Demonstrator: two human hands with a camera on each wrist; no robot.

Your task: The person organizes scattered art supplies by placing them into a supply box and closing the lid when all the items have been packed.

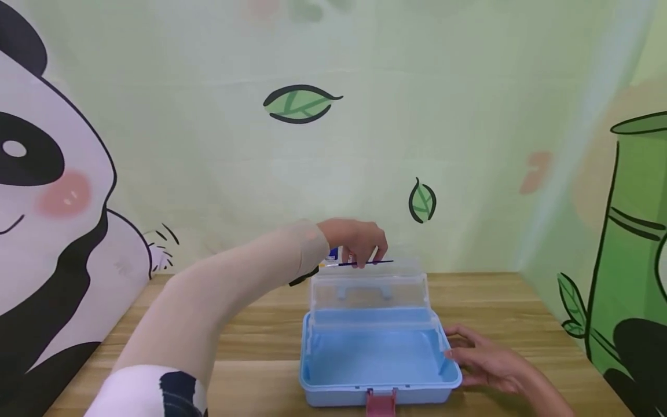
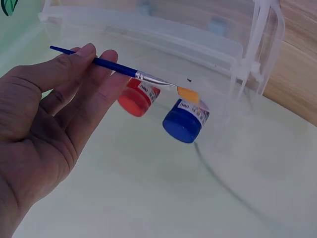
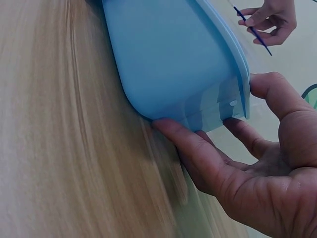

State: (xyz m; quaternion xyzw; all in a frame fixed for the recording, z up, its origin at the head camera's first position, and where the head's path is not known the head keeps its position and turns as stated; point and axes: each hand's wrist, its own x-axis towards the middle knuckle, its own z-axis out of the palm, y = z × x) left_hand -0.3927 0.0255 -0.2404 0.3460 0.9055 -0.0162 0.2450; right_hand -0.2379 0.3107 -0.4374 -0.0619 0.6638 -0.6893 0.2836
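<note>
My left hand (image 1: 359,240) pinches a paintbrush (image 2: 116,67) between thumb and fingertips, above and behind the raised clear lid (image 1: 370,292). The brush has a dark blue handle, a silver ferrule and orange bristles. Close to the bristles are a blue-capped paint jar (image 2: 184,121) and a red-capped paint jar (image 2: 136,99); what supports them cannot be made out. On the table, a light blue box (image 1: 377,356) stands with its lid up and nothing visible inside. My right hand (image 1: 484,359) grips its right side, thumb at the rim and fingers along the outer wall.
A pink latch (image 1: 381,402) hangs at the box's front. The wooden table (image 1: 255,382) runs back to a pale green backdrop (image 1: 208,145) printed with a panda, leaves and bamboo. A light blue handle (image 1: 365,291) shows at the lid.
</note>
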